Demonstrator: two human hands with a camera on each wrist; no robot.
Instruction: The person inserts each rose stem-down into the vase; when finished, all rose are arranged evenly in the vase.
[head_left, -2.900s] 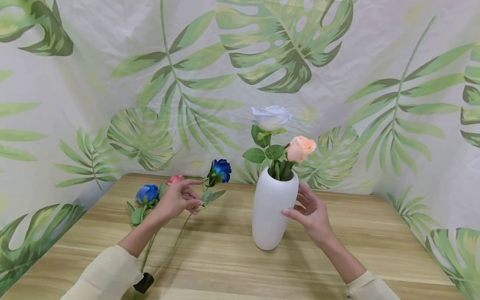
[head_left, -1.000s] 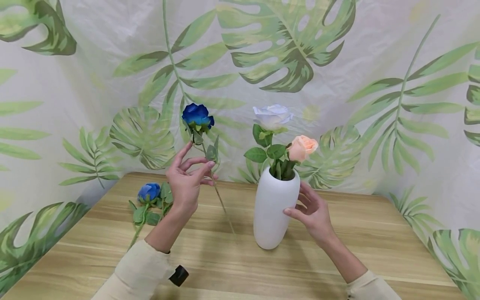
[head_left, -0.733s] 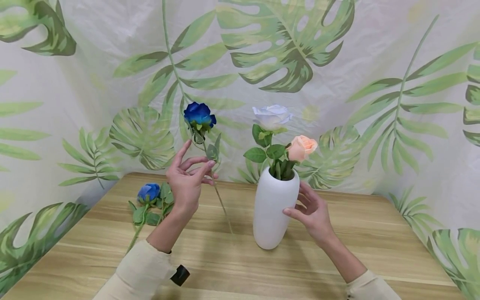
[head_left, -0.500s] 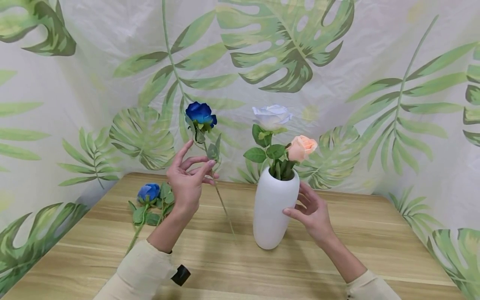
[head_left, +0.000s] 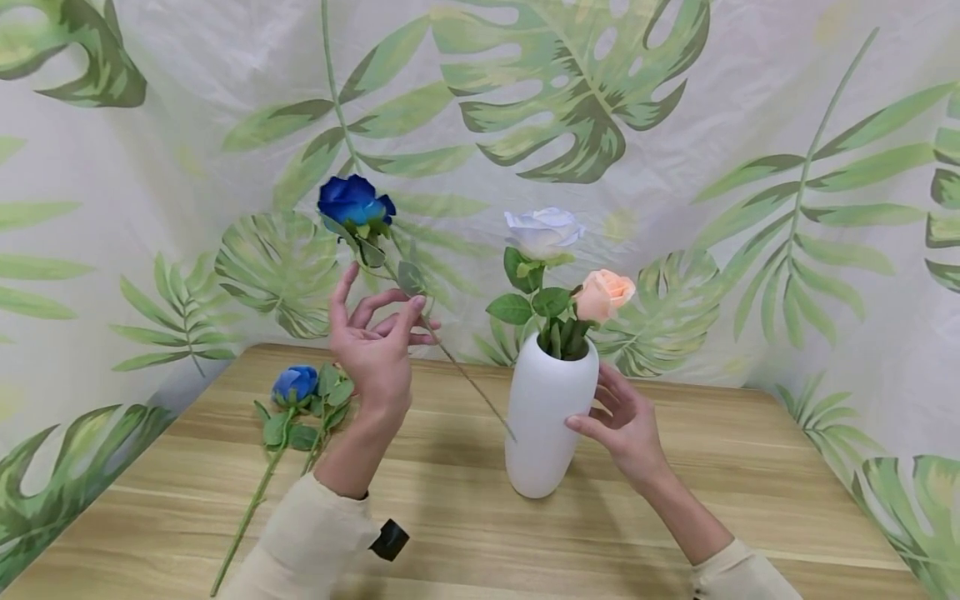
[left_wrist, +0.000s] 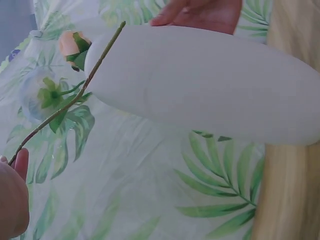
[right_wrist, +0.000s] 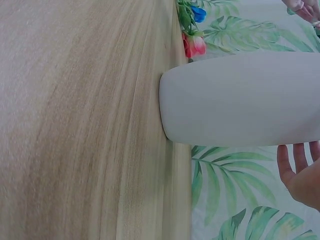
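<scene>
Centre-left of the frame, the left hand pinches the blue rose stem; the right hand, fingers relaxed, touches the white vase.

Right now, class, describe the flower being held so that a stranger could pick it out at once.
Start at the white vase on the wooden table. Left of it, the left hand pinches a thin stem in the air. Its dark blue rose is the only bloom neither in the vase nor lying down.
</scene>
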